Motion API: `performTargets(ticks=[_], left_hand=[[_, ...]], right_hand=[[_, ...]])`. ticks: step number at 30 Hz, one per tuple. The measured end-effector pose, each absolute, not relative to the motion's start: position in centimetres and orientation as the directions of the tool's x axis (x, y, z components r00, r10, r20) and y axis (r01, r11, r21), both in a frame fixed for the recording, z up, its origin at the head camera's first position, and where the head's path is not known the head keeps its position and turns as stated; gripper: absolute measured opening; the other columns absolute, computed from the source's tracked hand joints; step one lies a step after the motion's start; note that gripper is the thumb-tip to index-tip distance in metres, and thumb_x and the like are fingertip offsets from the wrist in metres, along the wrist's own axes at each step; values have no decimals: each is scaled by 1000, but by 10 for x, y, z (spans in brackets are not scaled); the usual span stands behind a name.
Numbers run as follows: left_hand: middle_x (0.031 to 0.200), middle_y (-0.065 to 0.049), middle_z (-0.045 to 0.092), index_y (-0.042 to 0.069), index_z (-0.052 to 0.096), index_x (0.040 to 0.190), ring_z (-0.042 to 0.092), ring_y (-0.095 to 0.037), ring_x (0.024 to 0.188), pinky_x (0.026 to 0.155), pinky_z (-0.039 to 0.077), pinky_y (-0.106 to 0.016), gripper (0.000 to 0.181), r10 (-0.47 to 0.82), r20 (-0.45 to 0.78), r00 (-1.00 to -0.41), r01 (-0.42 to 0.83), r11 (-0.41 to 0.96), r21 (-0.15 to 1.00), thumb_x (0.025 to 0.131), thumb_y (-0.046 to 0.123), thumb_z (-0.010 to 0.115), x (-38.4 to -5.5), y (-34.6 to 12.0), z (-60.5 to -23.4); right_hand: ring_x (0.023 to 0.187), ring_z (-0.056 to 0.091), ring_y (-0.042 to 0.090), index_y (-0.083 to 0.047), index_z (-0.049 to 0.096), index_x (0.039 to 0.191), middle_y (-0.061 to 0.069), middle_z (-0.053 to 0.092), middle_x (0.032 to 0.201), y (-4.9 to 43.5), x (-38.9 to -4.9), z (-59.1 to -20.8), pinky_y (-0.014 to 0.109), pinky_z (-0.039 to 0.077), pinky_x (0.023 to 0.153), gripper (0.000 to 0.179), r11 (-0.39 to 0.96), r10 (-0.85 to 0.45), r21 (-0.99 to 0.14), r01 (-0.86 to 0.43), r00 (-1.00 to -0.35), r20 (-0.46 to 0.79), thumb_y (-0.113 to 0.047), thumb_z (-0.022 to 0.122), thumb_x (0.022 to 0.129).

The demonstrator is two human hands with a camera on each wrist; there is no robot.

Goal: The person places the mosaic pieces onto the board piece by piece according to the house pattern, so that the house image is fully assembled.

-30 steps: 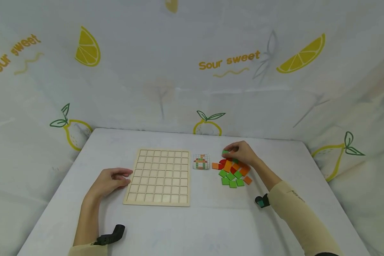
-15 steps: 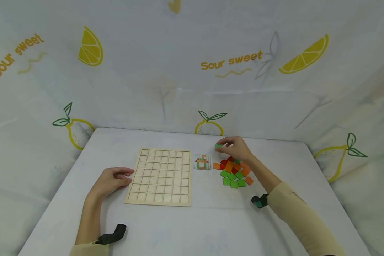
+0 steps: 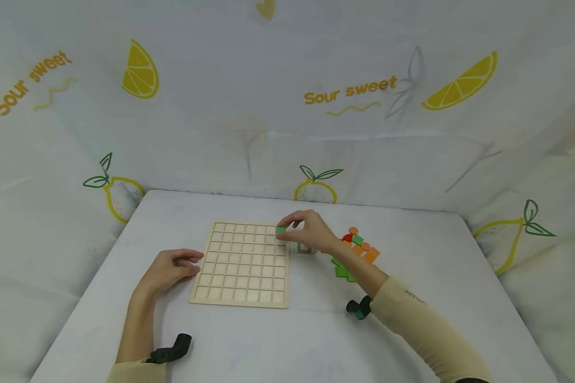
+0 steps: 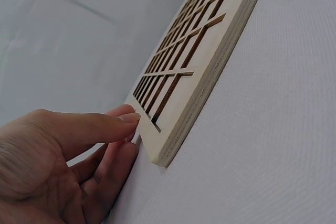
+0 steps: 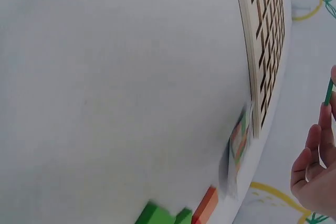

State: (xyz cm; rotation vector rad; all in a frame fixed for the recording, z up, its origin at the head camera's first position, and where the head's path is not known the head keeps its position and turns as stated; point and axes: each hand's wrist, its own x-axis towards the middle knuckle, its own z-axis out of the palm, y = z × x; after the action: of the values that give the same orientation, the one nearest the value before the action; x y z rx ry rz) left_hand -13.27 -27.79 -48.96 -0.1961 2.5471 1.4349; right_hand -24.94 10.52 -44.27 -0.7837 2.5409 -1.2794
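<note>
A pale wooden grid board lies flat on the table. My left hand rests at its left edge, fingers loosely bent; in the left wrist view, the thumb and index fingertips touch the rim near a corner. Between thumb and fingers my right hand pinches a small green square tile, over the board's top right corner. In the right wrist view that tile shows edge-on, held above the table. A pattern card lies right of the board, partly hidden by the right hand.
Right of the card is a loose pile of green tiles, orange tiles and a red piece, partly covered by the right forearm. A white curtain with lemon prints stands behind the table.
My right hand has carried the green tile left from the pile, past the card, to the board's top right corner. The left hand stays at the board's left edge.
</note>
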Motion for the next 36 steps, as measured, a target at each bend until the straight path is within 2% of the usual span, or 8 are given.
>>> performTargets(ticks=[5, 10, 13, 21, 26, 36], left_hand=[[97, -6, 78, -1, 72, 136, 66, -8, 85, 71, 56, -21, 44, -12, -249, -968, -219, 515, 828, 94, 11, 82, -133, -278, -489], [96, -5, 78, -1, 72, 135, 67, -8, 85, 71, 55, -21, 44, -10, -241, -970, -211, 522, 826, 94, 11, 82, -132, -278, -488], [96, -4, 79, -2, 72, 135, 67, -7, 85, 71, 56, -21, 44, -3, -239, -971, -206, 519, 829, 94, 12, 82, -131, -279, -487], [95, -4, 79, -2, 73, 134, 68, -6, 85, 72, 58, -22, 42, -3, -243, -970, -210, 511, 834, 94, 11, 82, -131, -276, -485], [95, -4, 79, -2, 73, 134, 68, -7, 84, 72, 58, -22, 42, -4, -242, -970, -209, 517, 830, 95, 10, 81, -131, -275, -485], [92, -3, 79, -2, 72, 135, 68, -6, 84, 71, 57, -22, 43, -2, -253, -968, -219, 506, 834, 94, 11, 82, -133, -277, -486]], right_hand=[[99, 67, 20, -13, 84, 111, 4, 82, 108, 73, -240, -446, 28, 54, 84, 26, 456, -583, -787, -417, -808, 90, -24, 91, 88], [105, 68, 28, -11, 84, 111, 6, 82, 113, 45, -232, -448, 28, 54, 89, 25, 406, -631, -811, -421, -771, 84, -23, 89, 90], [105, 68, 26, -12, 84, 111, 6, 82, 115, 30, -227, -451, 26, 53, 88, 24, 386, -654, -823, -417, -752, 75, -23, 89, 90], [88, 61, 2, -14, 84, 107, 2, 82, 108, -5, -218, -467, 18, 50, 79, 24, 449, -687, -780, -437, -727, 12, -29, 90, 89], [81, 61, -1, -17, 85, 105, -4, 81, 100, -17, -212, -471, 18, 49, 73, 21, 496, -695, -762, -416, -717, -61, -29, 90, 89], [80, 64, -4, -22, 84, 103, -14, 79, 91, -35, -204, -472, 18, 49, 70, 21, 577, -685, -680, -453, -722, -100, -37, 89, 89]])
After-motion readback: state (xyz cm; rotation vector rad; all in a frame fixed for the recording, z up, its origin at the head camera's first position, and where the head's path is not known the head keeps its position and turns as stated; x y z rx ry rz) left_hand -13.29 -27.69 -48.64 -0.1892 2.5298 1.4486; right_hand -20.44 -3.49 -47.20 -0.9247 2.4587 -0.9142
